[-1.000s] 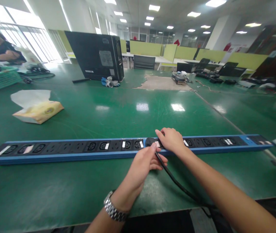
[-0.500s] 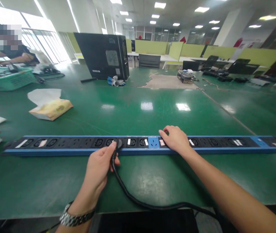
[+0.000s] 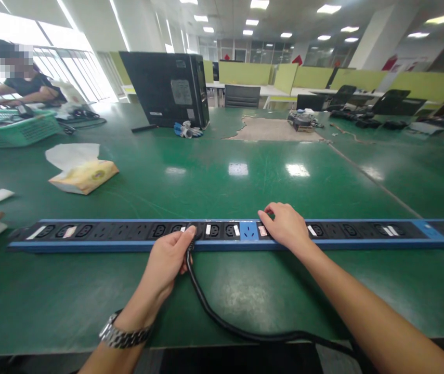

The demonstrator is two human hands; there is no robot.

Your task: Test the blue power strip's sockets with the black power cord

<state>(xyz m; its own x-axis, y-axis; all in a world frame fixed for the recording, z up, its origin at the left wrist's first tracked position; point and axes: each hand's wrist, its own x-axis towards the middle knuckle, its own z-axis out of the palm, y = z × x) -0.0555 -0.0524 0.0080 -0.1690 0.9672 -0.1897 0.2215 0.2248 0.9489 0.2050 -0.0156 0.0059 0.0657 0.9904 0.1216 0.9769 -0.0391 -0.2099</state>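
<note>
A long power strip (image 3: 101, 247) with a blue casing and black sockets lies across the green table (image 3: 222, 187). My left hand (image 3: 169, 254) is closed around the plug (image 3: 197, 229) of a thick black power cord (image 3: 214, 316), thumb on top. The plug is over a socket left of the strip's middle; my fingers hide how far in it sits. From there the cord curves down and right over the near table edge. My right hand (image 3: 284, 224) grips the strip right of the blue middle socket, its fingers bent over the far side.
An open tissue pack (image 3: 85, 176) lies at the left. Behind stand a black computer case (image 3: 163, 88) and crumpled gloves (image 3: 187, 130). A co-worker (image 3: 30, 85) sits at the far left by a green basket (image 3: 23, 132). Clutter (image 3: 303, 120) lies at the back right.
My left hand and the plug have shifted slightly right, and the plug now looks lower against the strip. My right hand stays on the strip. The view has moved a little.
</note>
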